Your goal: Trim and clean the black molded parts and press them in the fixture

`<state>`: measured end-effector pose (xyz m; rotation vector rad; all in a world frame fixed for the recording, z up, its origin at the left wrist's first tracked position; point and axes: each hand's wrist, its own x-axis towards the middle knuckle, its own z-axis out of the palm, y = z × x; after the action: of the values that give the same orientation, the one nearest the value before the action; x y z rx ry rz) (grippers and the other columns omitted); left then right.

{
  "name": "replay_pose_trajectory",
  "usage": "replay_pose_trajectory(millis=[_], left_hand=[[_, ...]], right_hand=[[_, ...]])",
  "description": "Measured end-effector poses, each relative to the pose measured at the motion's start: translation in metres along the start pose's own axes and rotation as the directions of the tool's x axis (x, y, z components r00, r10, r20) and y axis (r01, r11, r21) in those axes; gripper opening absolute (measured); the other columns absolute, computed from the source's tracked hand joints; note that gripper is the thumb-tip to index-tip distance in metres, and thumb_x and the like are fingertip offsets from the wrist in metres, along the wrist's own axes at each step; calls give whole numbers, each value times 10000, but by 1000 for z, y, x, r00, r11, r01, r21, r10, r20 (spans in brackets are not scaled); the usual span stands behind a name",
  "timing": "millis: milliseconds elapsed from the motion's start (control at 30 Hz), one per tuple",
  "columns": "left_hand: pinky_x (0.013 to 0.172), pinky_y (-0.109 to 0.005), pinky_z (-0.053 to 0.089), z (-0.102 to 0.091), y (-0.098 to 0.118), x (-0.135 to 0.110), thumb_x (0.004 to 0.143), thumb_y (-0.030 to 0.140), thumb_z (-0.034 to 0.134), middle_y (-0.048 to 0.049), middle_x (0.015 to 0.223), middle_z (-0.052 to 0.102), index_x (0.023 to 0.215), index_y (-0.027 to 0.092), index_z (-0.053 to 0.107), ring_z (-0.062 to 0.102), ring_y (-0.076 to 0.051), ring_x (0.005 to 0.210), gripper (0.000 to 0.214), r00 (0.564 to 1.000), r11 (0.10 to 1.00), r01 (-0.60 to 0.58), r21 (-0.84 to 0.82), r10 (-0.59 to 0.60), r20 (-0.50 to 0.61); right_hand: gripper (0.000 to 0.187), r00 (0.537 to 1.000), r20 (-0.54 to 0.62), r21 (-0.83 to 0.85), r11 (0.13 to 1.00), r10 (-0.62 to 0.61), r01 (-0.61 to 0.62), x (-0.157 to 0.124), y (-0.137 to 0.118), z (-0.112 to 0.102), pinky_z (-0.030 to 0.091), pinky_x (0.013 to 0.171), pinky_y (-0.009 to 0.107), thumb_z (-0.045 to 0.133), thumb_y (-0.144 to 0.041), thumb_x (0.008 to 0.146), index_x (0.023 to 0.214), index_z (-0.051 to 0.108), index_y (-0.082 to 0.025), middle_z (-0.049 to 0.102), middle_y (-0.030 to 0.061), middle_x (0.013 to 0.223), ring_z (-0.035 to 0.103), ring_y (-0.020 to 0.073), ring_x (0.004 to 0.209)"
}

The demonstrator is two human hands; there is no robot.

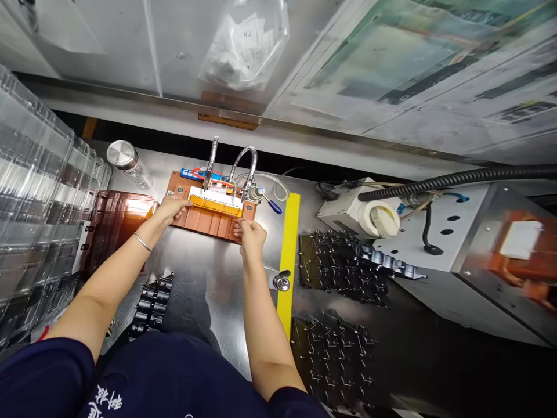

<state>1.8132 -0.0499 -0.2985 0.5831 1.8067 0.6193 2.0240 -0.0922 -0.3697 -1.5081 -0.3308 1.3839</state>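
Observation:
An orange strip (216,206) with a row of small dark marks lies along the front of a white block on a brown fixture base (204,224). My left hand (172,209) is closed at the left end of this strip, thumb on its edge. Just below the strip's right end, at the base's right front corner, my right hand (251,235) is closed with curled fingers; what they hold, if anything, is hidden. Two bendable metal hoses (245,152) arch over the block from behind. A lever with a blue handle (274,206) sticks out at the fixture's right.
A clear bottle (129,164) and stacked clear trays (39,203) stand at the left. Black moulded parts (150,305) lie near my body. Beyond a yellow strip (288,261) are racks of black parts (343,264) and a grey machine (418,232). A metal knob (282,282) sits on the steel table.

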Motion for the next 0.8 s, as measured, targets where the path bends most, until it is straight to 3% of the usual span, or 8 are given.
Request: replay_pose_trajectory(millis=[433, 800], left_hand=[[299, -155, 152, -2, 12, 8, 631, 113, 688, 70, 355, 425, 558, 148, 501, 292, -27, 288, 204, 1000, 1000, 22, 22, -22, 7], [293, -147, 159, -4, 14, 10, 574, 119, 738, 79, 357, 417, 539, 158, 462, 287, -14, 289, 281, 997, 1000, 19, 20, -20, 73]], right_hand=[[116, 999, 19, -19, 999, 48, -47, 11, -2, 2, 409, 338, 133, 664, -200, 621, 569, 571, -154, 603, -33, 455, 511, 56, 359], [105, 995, 16, -16, 995, 99, -99, 13, -6, 3, 376, 313, 128, 605, -136, 661, 561, 577, -154, 592, -37, 433, 494, 54, 333]])
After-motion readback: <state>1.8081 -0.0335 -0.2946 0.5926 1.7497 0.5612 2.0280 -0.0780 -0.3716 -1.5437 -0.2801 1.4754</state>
